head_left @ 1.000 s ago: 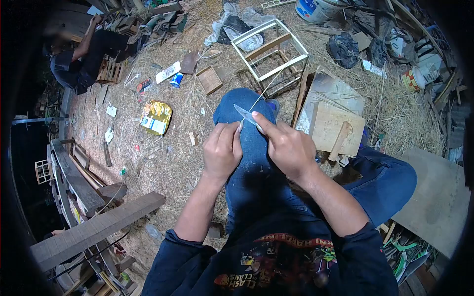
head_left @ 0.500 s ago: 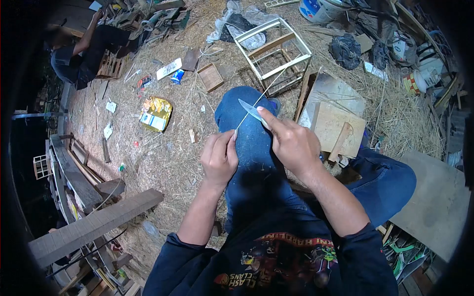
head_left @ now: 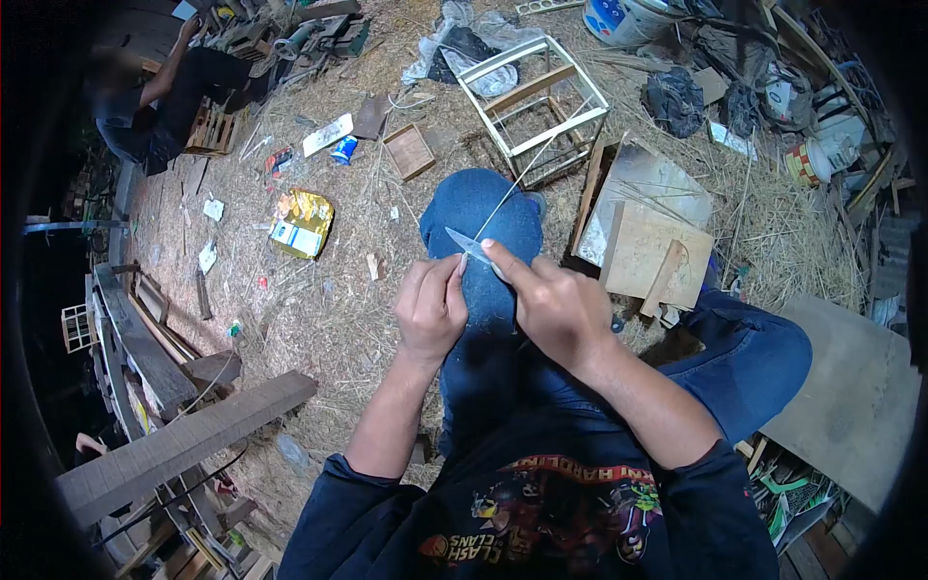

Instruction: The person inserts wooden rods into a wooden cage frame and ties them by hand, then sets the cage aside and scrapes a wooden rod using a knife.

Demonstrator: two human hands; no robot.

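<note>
A thin pale strip, like a sliver of bamboo or wood, runs from my fingers across my raised knee toward the wooden frame. My left hand is closed, pinching its near end between thumb and fingers. In my right hand is a knife, its handle hidden in the grip and the forefinger laid along the blade. The blade crosses the strip just beyond my left fingertips, its point to the left. Both hands are above my jeans-clad thigh.
An open wooden frame stands past my knee. Boards lie to the right, a shallow wooden tray and a gold packet to the left. A thick beam juts in at lower left. Another person sits at upper left.
My right hand has drawn the knife down along the strip toward me, bringing the blade close to my left fingertips. My left hand has stayed almost still.
</note>
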